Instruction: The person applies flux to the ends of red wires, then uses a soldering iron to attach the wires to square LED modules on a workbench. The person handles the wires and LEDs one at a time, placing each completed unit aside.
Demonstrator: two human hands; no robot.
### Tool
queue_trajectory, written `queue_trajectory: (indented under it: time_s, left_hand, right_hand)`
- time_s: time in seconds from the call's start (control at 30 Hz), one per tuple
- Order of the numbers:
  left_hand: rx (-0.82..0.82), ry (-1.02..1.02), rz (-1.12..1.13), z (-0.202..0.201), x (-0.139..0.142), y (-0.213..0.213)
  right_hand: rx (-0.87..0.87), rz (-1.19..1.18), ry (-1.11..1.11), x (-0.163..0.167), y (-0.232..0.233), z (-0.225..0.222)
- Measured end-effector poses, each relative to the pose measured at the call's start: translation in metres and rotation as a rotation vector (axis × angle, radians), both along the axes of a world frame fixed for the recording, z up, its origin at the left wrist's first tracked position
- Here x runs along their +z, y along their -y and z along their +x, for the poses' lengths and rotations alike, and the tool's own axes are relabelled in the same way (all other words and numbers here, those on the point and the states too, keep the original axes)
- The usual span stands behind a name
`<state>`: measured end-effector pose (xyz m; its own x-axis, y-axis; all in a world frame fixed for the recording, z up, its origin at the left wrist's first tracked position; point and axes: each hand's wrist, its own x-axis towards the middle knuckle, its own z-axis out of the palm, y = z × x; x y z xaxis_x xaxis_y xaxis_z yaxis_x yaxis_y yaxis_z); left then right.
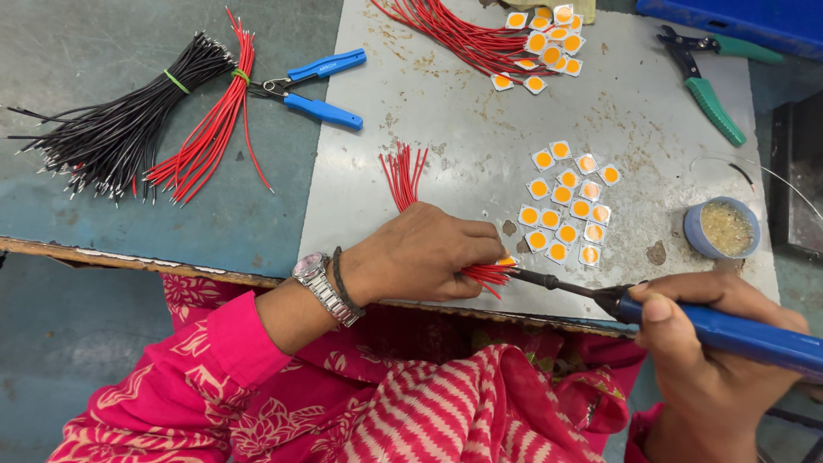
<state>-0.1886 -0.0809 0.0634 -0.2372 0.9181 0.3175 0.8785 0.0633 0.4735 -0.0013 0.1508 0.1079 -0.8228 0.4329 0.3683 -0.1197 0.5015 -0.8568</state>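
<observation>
A worn grey metal sheet (446,129) is lying over a scuffed blue-green bench top (129,214), its near edge running just above the person's pink patterned lap. The left hand (424,253) is resting on the sheet near that edge, fingers pinched together around a small bunch of red wires (401,176), which is fanning out up and away from the hand while the stripped ends are poking out to the right by a small square chip (507,260). The right hand (711,360) is wrapping its fingers tight around a blue-handled soldering iron (729,330), whose long axis is running nearly level, sloping slightly up to the left, with the dark tip pointing left and touching the wire ends at the chip. Loose square chips with orange centres (566,206) are sitting just beyond, a small blue pot (722,227) to their right. Bundles of black wires (120,129), blue pliers (317,86) and green cutters (707,77) are lying farther off.
</observation>
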Motion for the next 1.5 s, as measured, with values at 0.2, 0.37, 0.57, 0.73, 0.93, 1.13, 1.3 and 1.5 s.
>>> queue_trajectory:
  time_s: [0.2,0.37,0.57,0.73,0.93,1.13,1.3,1.5]
  left_hand:
    - [0.008,0.003,-0.014,0.000,0.000,0.000]
    - [0.011,0.000,-0.004,0.000,0.001,0.000]
    - [0.013,0.000,-0.010,0.000,0.001,0.000]
    - [0.009,0.031,0.003,0.000,0.000,0.001]
    - [0.023,0.070,0.114,-0.003,-0.002,0.002]
    - [0.318,0.219,0.266,-0.006,-0.001,0.003]
    - [0.347,0.339,0.262,-0.005,0.008,0.001]
    - [0.306,0.221,0.289,-0.005,0.007,0.001]
  right_hand:
    - [-0.017,-0.067,-0.001,-0.001,-0.004,0.010]
    - [0.002,-0.139,-0.076,-0.007,-0.012,0.010]
    - [-0.003,-0.118,-0.080,-0.015,-0.018,0.011]
    - [-0.042,-0.212,-0.094,-0.017,-0.026,0.014]
    - [0.040,-0.266,-0.381,-0.028,-0.021,-0.004]
    - [0.175,-0.171,-0.207,-0.045,0.009,-0.035]
    - [0.234,0.034,-0.052,-0.057,0.023,-0.045]
    - [0.159,0.248,-0.122,-0.054,0.029,-0.040]
